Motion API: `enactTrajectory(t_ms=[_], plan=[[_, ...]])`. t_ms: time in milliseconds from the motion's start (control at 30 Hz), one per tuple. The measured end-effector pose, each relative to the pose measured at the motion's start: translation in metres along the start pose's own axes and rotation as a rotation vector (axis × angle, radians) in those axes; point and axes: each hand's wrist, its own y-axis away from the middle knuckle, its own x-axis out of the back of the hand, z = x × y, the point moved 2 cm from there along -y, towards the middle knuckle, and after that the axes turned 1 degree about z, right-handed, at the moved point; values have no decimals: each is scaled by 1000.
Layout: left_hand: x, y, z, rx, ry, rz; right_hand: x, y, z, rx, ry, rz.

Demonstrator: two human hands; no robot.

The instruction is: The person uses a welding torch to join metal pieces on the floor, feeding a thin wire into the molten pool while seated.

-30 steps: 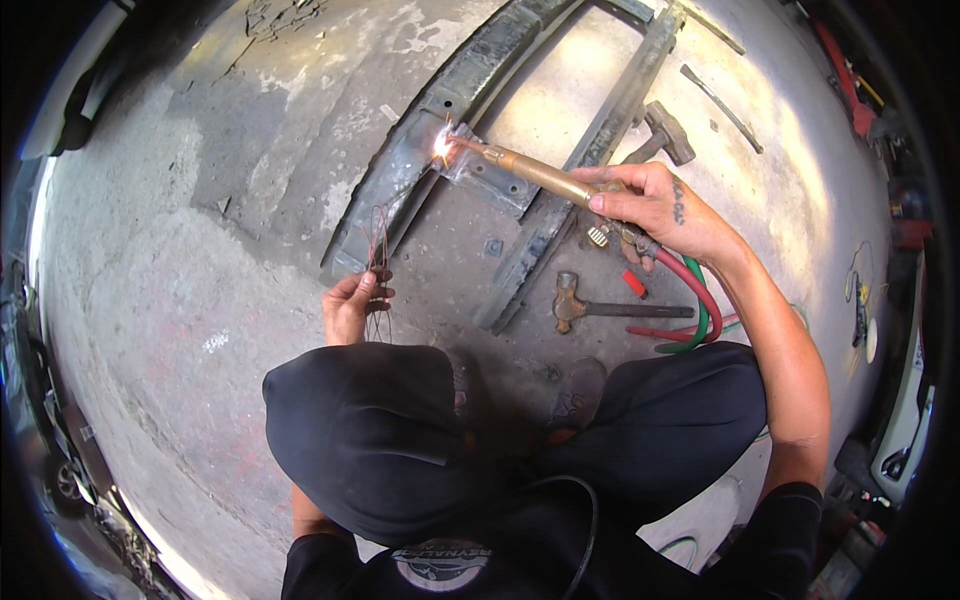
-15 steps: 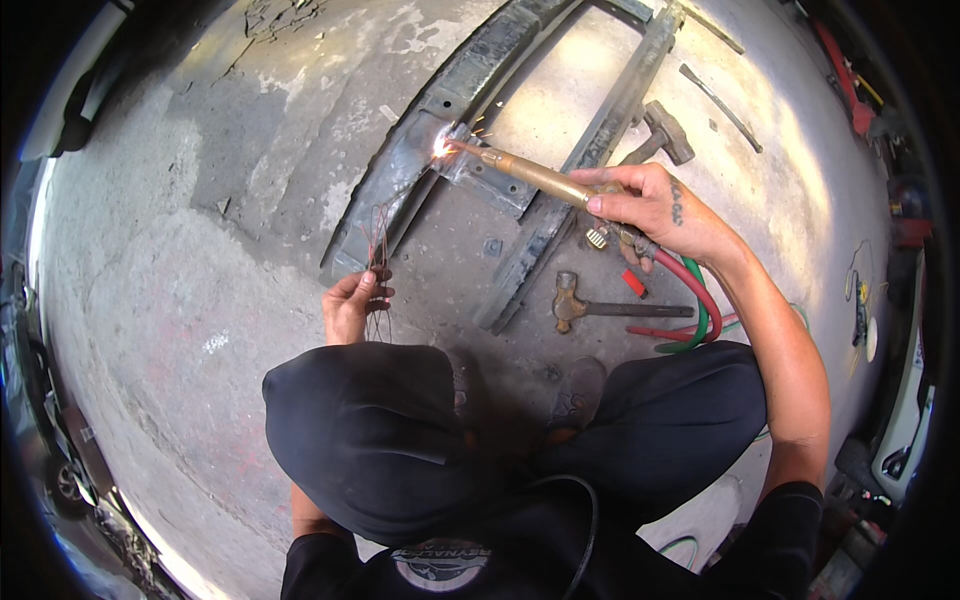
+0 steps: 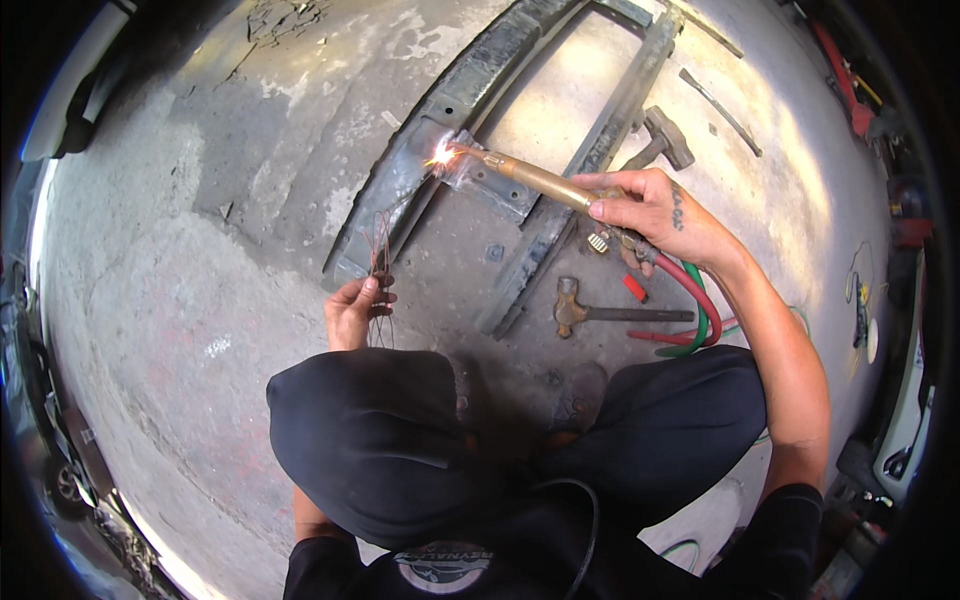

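Observation:
My right hand (image 3: 640,215) is closed around a brass gas welding torch (image 3: 535,178), whose tip points left. At the tip a bright flame with sparks (image 3: 442,156) plays on the grey metal frame (image 3: 400,165), where a bracket plate (image 3: 490,185) meets the curved beam. Red and green hoses (image 3: 705,300) run from the torch's back end down past my right knee. Between the fingers of my left hand (image 3: 352,308), near the beam's close end, is a bundle of thin wire (image 3: 378,250). One strand seems to reach up toward the flame.
A ball-peen hammer (image 3: 620,314) lies on the concrete by my right foot, with a small red object (image 3: 634,288) near it. Beyond the frame's straight bar (image 3: 600,145) are a sledgehammer (image 3: 660,140) and a flat metal bar (image 3: 720,112). Car parts (image 3: 905,400) edge the right side.
The torch tip and flame have shifted slightly down and left along the joint, and the sparks have changed shape. Both hands keep their hold.

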Motion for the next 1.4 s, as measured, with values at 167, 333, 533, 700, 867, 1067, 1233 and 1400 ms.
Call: enactTrajectory(t_ms=[167, 333, 533, 700, 867, 1067, 1233, 1400], plan=[[0, -1, 0, 7, 3, 1, -1, 1, -2, 10, 7, 5], [0, -1, 0, 11, 6, 1, 2, -4, 8, 41, 45, 17], [0, -1, -1, 4, 7, -6, 0, 0, 2, 16, 12, 17], [1, -1, -1, 6, 10, -7, 0, 0, 1, 11, 15, 20], [-1, 0, 0, 6, 7, -3, -1, 1, -2, 9, 17, 11], [0, 0, 0, 10, 6, 2, 0, -1, 0, 4, 16, -1], [0, -1, -1, 8, 14, -4, -1, 0, -2, 4, -1, -15], [-1, -1, 0, 4, 12, -2, 0, 0, -1, 10, 9, -11]])
